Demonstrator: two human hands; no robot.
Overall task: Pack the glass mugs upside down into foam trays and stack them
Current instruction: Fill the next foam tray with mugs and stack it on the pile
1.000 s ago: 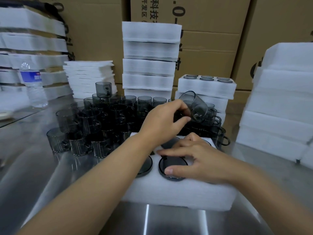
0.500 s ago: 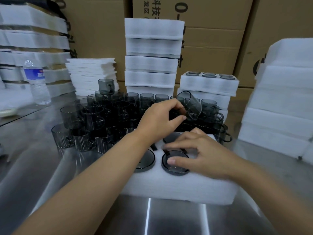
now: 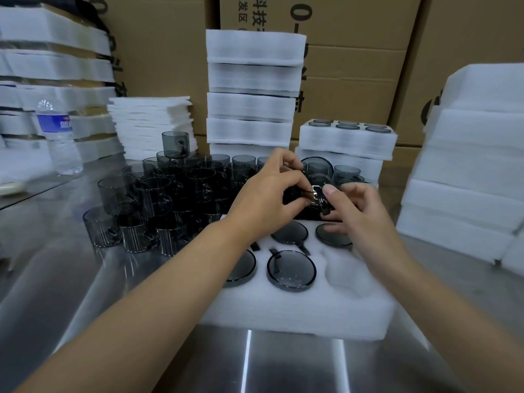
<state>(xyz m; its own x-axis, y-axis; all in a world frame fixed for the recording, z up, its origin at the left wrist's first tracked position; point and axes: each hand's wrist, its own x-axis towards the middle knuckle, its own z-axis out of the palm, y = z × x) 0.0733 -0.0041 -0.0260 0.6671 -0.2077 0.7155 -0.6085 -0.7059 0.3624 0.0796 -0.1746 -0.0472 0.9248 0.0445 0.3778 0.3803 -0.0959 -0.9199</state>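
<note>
Both hands meet on one smoky glass mug, held in the air just past the far edge of the foam tray. The left hand curls round its body, while the right hand seems to pinch the handle between thumb and fingers. The mug is tipped, mouth towards the wearer, not yet turned over. It looks light but stiff, slick and easy to chip, so the body wall and the handle are the safest holds, and it should go down gently, rim first. Four packed mugs sit bottoms up below the hands, and an empty pocket lies under the right wrist. Left of the left hand the loose mugs crowd close, so a swing that way risks a knock. Right of the right hand foam stacks stand near. Room is freest straight down and towards the body over the steel table.
</note>
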